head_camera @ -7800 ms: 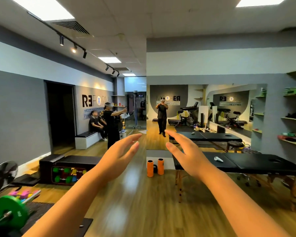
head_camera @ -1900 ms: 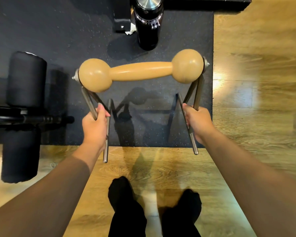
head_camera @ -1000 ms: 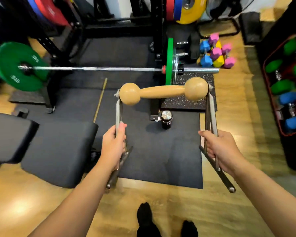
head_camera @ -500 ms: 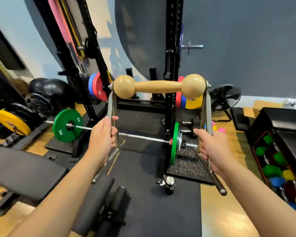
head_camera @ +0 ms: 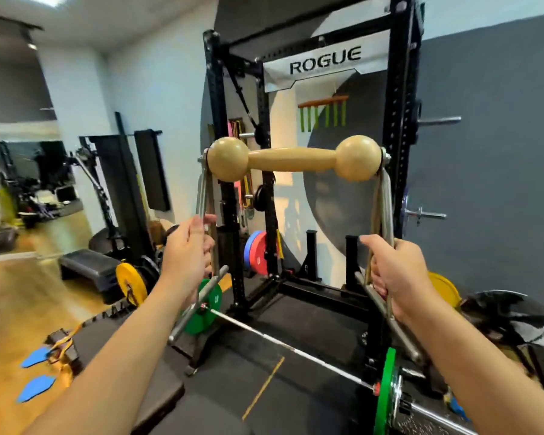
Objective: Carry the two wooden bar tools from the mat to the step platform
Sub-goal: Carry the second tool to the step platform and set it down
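Clearly both hands share the load: the left hand (head_camera: 187, 255) and right hand (head_camera: 396, 271) each have their grip clamped on the folding steel legs of the pale wooden dumbbell-shaped bar tool (head_camera: 291, 160), holding it level and high in front of the black power rack (head_camera: 399, 120), probably so the dangling legs clear the green-plated barbell (head_camera: 296, 350) below. Meanwhile the dark step platform (head_camera: 87, 268) waits far left on the wooden floor (head_camera: 22, 296), and only one bar tool is in view.

Head-height view forward; hands close
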